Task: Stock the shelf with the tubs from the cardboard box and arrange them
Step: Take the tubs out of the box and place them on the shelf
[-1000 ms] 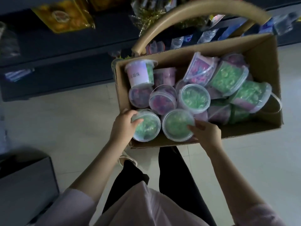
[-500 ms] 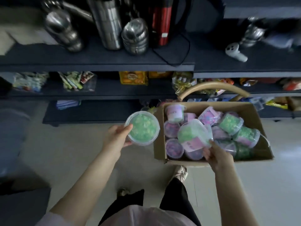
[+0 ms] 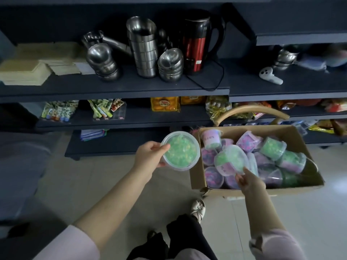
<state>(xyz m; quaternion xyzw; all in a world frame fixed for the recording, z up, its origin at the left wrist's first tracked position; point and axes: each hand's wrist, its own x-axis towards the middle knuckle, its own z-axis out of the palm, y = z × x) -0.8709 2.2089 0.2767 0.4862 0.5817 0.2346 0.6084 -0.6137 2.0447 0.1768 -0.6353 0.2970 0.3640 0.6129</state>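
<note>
My left hand grips a clear round tub of green beads, lid facing me, held to the left of the cardboard box. My right hand holds a second green tub with a pink label by its lower edge, tilted, just above the tubs in the box. The open box sits on the floor and holds several green and purple tubs, some upright, some on their sides. Dark shelves stand behind it.
The upper shelf carries stacked steel bowls, steel cups, a red and black kettle with a cord, and paper stacks. Lower shelves hold snack packets. A curved wooden handle arches behind the box. My feet stand on pale tiles.
Both hands have lifted a green tub each out of the box's near row. The left one moved left, clear of the box; my view rose to take in the shelves.
</note>
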